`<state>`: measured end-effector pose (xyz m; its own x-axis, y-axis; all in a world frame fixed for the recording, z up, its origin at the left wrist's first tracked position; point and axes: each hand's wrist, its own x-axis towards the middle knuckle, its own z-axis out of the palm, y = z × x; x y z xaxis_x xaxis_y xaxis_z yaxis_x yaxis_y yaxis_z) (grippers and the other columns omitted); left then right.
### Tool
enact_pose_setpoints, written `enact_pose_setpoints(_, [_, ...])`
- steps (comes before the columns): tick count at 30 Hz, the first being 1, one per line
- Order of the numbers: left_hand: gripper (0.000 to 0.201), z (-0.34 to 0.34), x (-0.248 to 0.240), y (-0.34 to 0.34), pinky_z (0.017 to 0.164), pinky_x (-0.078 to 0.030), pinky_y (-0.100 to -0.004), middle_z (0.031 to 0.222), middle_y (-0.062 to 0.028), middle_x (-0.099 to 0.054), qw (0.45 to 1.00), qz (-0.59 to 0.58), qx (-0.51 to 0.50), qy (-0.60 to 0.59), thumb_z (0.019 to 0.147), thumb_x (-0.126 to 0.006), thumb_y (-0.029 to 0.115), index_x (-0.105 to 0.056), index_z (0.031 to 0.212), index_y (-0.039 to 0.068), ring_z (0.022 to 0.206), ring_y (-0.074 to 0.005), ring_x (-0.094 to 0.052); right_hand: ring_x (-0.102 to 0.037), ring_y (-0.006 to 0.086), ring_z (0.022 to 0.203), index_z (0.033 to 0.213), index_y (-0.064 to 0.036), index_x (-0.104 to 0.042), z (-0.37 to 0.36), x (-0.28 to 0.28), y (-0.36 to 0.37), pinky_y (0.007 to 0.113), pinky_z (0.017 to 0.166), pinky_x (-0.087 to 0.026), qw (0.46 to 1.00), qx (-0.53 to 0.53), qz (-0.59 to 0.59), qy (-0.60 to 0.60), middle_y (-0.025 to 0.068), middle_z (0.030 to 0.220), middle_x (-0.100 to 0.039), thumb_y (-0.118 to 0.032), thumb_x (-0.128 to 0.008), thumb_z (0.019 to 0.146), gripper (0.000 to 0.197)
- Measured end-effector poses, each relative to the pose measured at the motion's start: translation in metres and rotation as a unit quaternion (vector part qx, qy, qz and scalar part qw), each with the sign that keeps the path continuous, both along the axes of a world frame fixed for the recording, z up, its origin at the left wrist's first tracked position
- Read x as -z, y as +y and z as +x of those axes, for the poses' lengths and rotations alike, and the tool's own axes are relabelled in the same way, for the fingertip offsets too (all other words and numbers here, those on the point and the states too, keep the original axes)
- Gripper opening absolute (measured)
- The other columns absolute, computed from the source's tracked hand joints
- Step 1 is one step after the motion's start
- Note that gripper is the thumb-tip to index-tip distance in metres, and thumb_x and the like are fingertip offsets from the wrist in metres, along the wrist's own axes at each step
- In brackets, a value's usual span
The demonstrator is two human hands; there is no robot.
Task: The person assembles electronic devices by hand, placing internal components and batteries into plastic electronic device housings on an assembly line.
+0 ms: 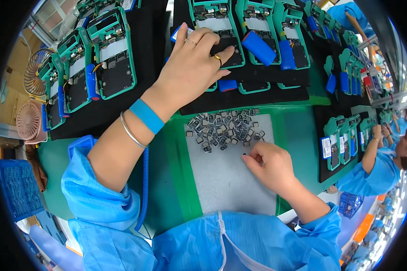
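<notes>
My left hand (192, 56) reaches over a green handheld device housing (219, 27) with a dark board and a white panel inside. Its fingers are apart, two wear rings, and a blue battery pack (176, 34) lies beside the outermost finger. A blue strap (147, 116) circles this wrist, with a metal bangle below it. My right hand (271, 165) is closed, its fingers curled against the thumb, just below a pile of small metal-and-black parts (224, 128) on a grey mat (233, 180). A tiny dark spot shows at the thumb tip; what the fingers hold is hidden.
More green housings (113, 54) with blue batteries stand on black foam at left, and others (339, 140) at right. A loose blue battery (259, 48) lies across one housing. A coiled blue cord (144, 189), pink fan (29, 119) and blue crate (18, 187) are left; co-workers (375, 167) sit right.
</notes>
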<state>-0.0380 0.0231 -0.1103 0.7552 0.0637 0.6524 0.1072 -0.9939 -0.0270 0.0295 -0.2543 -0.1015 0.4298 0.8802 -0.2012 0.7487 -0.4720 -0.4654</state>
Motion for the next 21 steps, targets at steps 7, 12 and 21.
enact_pose_setpoints(7, [0.047,-0.005,-0.010,0.003,0.110,-0.039,-0.0489,0.121,-0.0115,-0.060,0.999,-0.034,-0.010,-0.001,0.080,-0.077,0.032,-0.070,0.117,0.004,0.126,-0.0320,-0.054,-0.063,0.0252,0.076,0.087,-0.0046,-0.064,0.017,0.010,-0.005,0.036,0.062,-0.052,0.937,-0.239,0.184,-0.178,0.0082,0.083,-0.061,-0.008,-0.068,0.071,0.017])
enact_pose_setpoints(12, [0.054,-0.004,-0.017,-0.006,0.110,-0.039,-0.0467,0.123,-0.0141,-0.066,0.997,0.051,-0.061,0.019,0.081,-0.074,0.042,-0.069,0.118,0.002,0.128,-0.0335,-0.053,-0.062,0.0221,0.072,0.080,-0.0036,-0.061,0.010,-0.009,0.009,0.029,0.060,-0.053,0.884,-0.365,0.084,-0.279,0.0069,0.075,-0.058,-0.009,-0.061,0.064,0.017])
enact_pose_setpoints(21, [0.054,0.004,-0.005,-0.010,0.108,-0.038,-0.0461,0.128,-0.0106,-0.060,0.997,0.022,-0.068,0.014,0.079,-0.075,0.036,-0.065,0.125,0.009,0.126,-0.0280,-0.049,-0.066,0.0289,0.073,0.091,-0.0061,-0.067,0.053,-0.081,0.093,0.038,0.065,-0.055,0.896,-0.353,0.162,-0.214,0.0091,0.081,-0.065,-0.007,-0.071,0.078,0.014])
